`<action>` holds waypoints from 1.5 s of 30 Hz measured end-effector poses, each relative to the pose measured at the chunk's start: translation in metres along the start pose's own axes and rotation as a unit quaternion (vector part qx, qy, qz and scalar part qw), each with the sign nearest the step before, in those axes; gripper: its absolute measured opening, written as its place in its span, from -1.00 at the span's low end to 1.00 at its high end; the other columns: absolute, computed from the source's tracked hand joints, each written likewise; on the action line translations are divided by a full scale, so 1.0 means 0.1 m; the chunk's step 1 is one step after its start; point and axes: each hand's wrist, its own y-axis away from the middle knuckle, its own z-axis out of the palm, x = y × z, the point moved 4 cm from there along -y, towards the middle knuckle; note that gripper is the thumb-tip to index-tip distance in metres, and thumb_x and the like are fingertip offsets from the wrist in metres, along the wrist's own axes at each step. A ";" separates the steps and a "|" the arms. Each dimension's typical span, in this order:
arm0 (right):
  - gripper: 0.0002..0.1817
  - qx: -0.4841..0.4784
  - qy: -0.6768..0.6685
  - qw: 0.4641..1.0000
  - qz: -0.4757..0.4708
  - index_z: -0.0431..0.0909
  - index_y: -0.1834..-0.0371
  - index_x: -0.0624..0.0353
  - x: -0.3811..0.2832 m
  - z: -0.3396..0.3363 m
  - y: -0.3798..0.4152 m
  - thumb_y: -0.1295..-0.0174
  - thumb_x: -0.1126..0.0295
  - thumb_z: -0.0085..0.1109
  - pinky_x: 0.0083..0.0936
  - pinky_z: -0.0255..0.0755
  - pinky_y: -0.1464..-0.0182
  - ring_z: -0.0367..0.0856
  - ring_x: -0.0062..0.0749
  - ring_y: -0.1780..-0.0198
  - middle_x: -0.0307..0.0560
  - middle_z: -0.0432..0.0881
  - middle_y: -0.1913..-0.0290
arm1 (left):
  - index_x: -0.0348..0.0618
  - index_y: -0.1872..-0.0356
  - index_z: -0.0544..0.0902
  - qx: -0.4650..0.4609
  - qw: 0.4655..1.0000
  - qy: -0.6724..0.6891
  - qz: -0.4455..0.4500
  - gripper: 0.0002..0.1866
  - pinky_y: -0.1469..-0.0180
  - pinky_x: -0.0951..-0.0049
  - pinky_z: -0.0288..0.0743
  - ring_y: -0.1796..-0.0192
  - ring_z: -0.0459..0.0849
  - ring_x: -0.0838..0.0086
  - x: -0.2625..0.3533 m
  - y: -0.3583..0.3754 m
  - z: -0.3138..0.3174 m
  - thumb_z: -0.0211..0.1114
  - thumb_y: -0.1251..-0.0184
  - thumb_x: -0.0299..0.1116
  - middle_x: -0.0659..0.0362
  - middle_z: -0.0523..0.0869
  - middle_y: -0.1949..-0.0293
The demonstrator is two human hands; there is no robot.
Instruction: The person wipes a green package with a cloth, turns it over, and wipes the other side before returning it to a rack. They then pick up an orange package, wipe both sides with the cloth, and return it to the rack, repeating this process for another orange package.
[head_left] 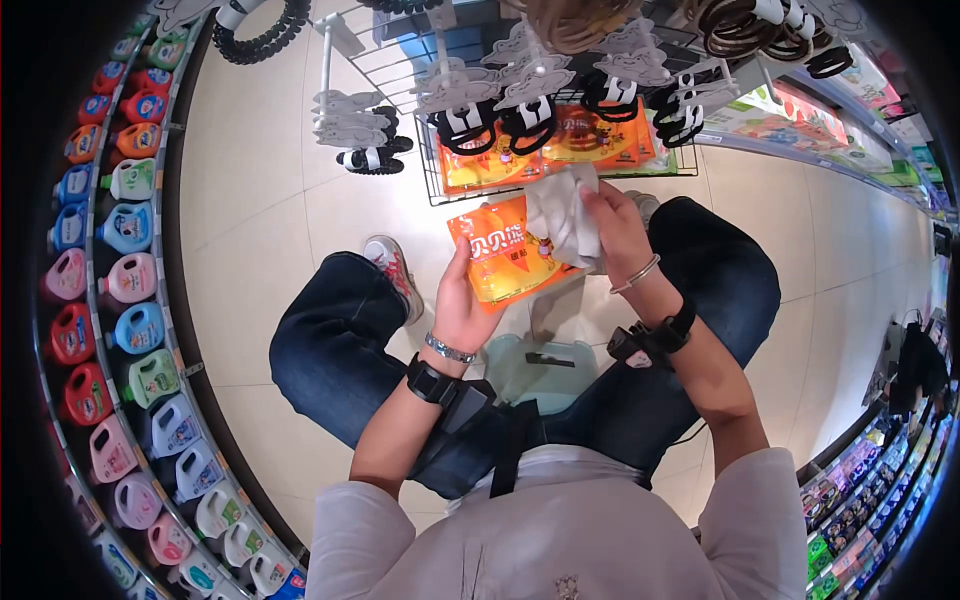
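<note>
My left hand (463,305) grips an orange packet (497,262) with white lettering by its left edge, thumb on its front. A crumpled white cloth (568,218) is pinched in my right hand (612,228) and lies against the packet's upper right part. The fingers behind both items are mostly hidden. Just beyond my hands, more orange packets (596,140) lie in a wire basket (480,198) at the foot of a rack.
Hair ties on cards (533,120) hang from rack hooks above the basket. Shelves of detergent bottles (131,277) run along the left. More stocked shelves (860,480) stand on the right. A pale green stool (540,372) is between my legs.
</note>
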 end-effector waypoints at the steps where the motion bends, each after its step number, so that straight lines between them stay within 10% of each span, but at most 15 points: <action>1: -0.65 0.023 -0.008 0.999 0.031 0.38 -0.03 0.30 -0.03 -0.01 0.01 -0.26 0.30 0.02 -0.60 0.42 0.10 0.55 -0.55 0.14 -0.15 0.58 0.16 | -0.13 -0.22 0.24 0.004 1.000 0.006 0.011 -0.51 -0.28 0.15 0.19 -0.23 0.35 0.23 0.01 0.00 -0.01 -0.15 -0.41 -0.05 0.07 0.38 -0.19; 17: -0.47 -0.136 -0.214 0.950 0.180 0.31 -0.14 0.08 0.07 0.10 0.17 -0.28 -0.07 -0.14 -0.36 0.45 0.00 0.58 -0.39 0.12 -0.14 0.52 0.02 | -0.15 -0.23 0.23 -0.031 0.999 -0.023 0.009 -0.51 -0.29 0.12 0.17 -0.23 0.36 0.21 0.00 0.00 0.04 -0.16 -0.41 -0.06 0.06 0.39 -0.19; 23: -0.58 -0.047 -0.057 0.982 0.172 0.34 -0.05 0.14 0.05 0.15 0.20 -0.28 0.08 -0.08 -0.40 0.45 0.00 0.57 -0.36 0.20 -0.09 0.50 0.08 | -0.18 -0.22 0.22 0.012 0.998 -0.057 0.025 -0.48 -0.28 0.19 0.21 -0.23 0.36 0.24 0.00 -0.02 -0.03 -0.18 -0.42 -0.03 0.05 0.38 -0.19; 27: -0.66 -0.097 -0.200 0.952 0.213 0.38 0.02 0.17 0.24 0.00 0.08 -0.23 0.22 -0.04 -0.47 0.46 0.04 0.57 -0.39 0.21 -0.10 0.49 0.10 | -0.17 -0.22 0.23 0.019 0.999 -0.032 0.030 -0.50 -0.29 0.17 0.18 -0.24 0.34 0.24 0.02 -0.01 -0.07 -0.17 -0.42 -0.05 0.08 0.37 -0.21; 35: -0.65 0.140 -0.004 0.990 -0.030 0.38 -0.03 0.26 0.07 -0.22 0.03 -0.29 0.28 -0.16 -0.52 0.43 0.15 0.55 -0.42 0.10 -0.12 0.54 0.10 | -0.14 -0.20 0.27 0.046 0.997 -0.032 0.054 -0.52 -0.28 0.20 0.18 -0.24 0.35 0.26 0.02 -0.02 -0.07 -0.17 -0.41 -0.04 0.10 0.39 -0.19; 45: -0.40 -0.060 0.343 0.915 -0.202 0.06 -0.35 0.12 0.45 0.84 0.69 -0.20 0.41 -0.08 -0.28 -0.21 -0.38 -0.15 -0.20 -0.45 -0.03 -0.02 -0.41 | -0.03 -0.05 0.40 -0.049 0.997 0.009 -0.061 -0.53 -0.13 0.28 0.36 -0.06 0.47 0.38 -0.10 -0.10 -0.18 -0.05 -0.33 0.09 0.20 0.52 0.03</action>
